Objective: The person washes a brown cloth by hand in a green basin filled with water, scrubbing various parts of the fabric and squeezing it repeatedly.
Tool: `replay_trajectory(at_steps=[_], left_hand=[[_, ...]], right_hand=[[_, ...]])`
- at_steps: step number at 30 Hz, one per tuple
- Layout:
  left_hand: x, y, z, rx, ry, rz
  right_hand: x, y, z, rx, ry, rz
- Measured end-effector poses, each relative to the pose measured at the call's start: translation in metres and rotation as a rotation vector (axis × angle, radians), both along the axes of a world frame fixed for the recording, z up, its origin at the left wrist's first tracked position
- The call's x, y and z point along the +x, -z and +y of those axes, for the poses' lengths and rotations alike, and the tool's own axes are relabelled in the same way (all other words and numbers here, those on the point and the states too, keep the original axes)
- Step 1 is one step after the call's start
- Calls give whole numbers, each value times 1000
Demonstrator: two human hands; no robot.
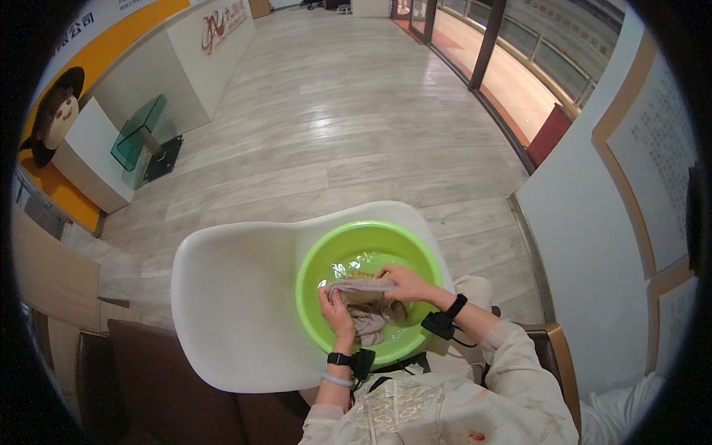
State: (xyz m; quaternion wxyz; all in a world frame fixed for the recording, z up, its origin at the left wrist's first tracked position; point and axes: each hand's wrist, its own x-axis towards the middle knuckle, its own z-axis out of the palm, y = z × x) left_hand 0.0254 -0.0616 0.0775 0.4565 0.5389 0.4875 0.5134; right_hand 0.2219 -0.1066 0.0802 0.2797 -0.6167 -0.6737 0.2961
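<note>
A round lime-green basin point(311, 256) with shallow water in it rests on a white moulded chair point(237, 297). Over the basin, a wet greyish-pink cloth point(361, 285) is stretched between my two hands, its lower part point(367, 326) hanging bunched into the water. My left hand point(336, 313) grips the cloth's left end, near the basin's left side. On the right, my right hand point(404, 284) pinches the other end. Brownish cloth or tinted water shows beneath the stretched edge; I cannot tell which. Both wrists wear black straps with small boxes.
Brown seating point(170, 371) lies at the lower left, and a chair arm point(560, 371) stands close by my right elbow. Farther off are a glass stand point(141, 133) and a white counter point(189, 67) at left. A framed board point(660, 148) hangs on the right wall.
</note>
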Motion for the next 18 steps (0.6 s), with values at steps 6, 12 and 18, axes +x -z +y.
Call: replay_trajectory(at_steps=[6,12,18], left_hand=[[0,-50,-3,34,172,-61],[-11,-104,-13,64,257,-21],[-16,-50,-13,152,215,416]], right_hand=[[-8,-106,-10,-38,153,250],[-19,-144,-22,238,216,412],[-20,-50,-17,58,303,63]])
